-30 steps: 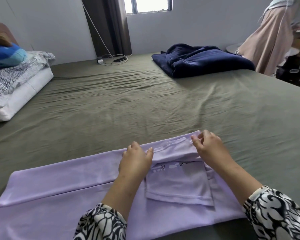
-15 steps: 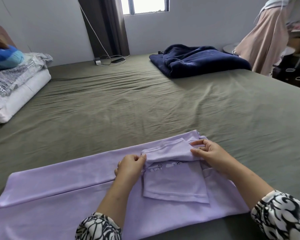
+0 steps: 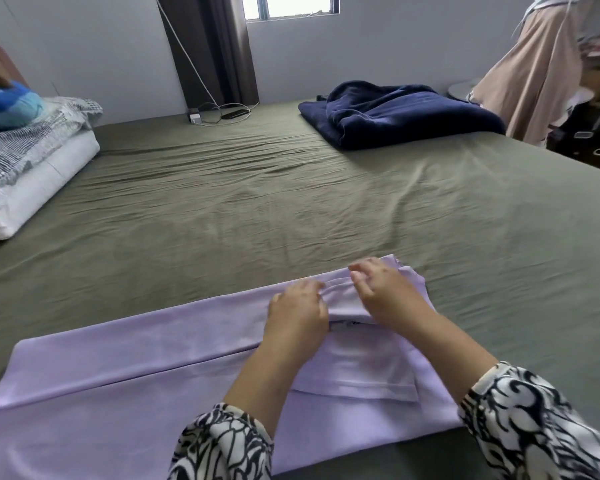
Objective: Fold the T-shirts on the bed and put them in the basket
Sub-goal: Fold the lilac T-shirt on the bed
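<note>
A lilac T-shirt (image 3: 125, 386) lies flat across the near edge of the olive-green bed (image 3: 257, 202), its long sides folded in. At its right end a sleeve flap (image 3: 357, 372) is folded over the body. My left hand (image 3: 297, 317) pinches the left end of the bunched sleeve fold, fingers curled at its edge. My right hand (image 3: 385, 292) holds the same fold from the right, fingers bent over it and blurred by motion. Creased fabric stretches between the two hands. No basket is in view.
A navy blanket (image 3: 395, 112) lies bunched at the far right of the bed. Stacked pillows (image 3: 25, 157) sit at the left edge. A charger and cables (image 3: 219, 114) lie by the far wall. Beige clothing (image 3: 534, 64) hangs at the right above dark bins (image 3: 589, 147).
Both hands have carried the lifted sleeve fold away from me and lowered it onto the shirt. The hands have come closer together.
</note>
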